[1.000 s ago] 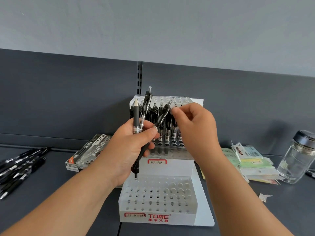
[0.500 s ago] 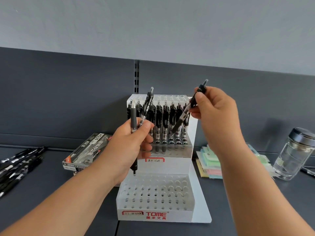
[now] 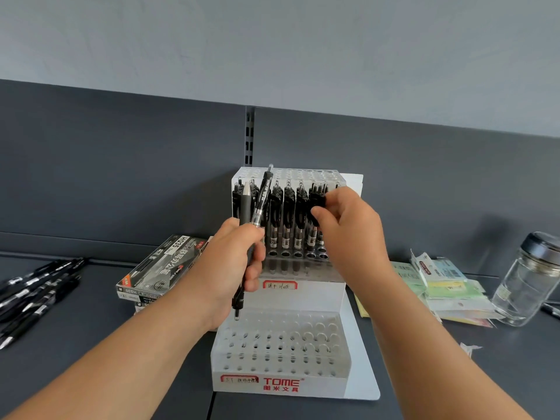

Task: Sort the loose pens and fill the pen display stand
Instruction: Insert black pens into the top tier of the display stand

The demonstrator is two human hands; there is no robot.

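Head camera, the only view: one white pen display stand [image 3: 281, 383] with two tiers sits on the dark shelf. The left hand [image 3: 233, 268] is curled round a pair of pens [image 3: 246, 207], one dark-bodied with a silver end up and one clear-barrelled with a black clip. Their lower ends hang just above the lower tier, whose holes hold nothing. The right hand [image 3: 348, 234] pinches one black pen [image 3: 316, 204] at the right end of the upper tier, among the standing pens [image 3: 288, 213]. These are packed too closely to count. At far left lie loose pens [image 3: 36, 286], perhaps six or seven. Beside the stand's left side is a stack of pen boxes [image 3: 163, 265], at least two. On the right are a pile of packets [image 3: 448, 286] and one glass jar [image 3: 527, 283].
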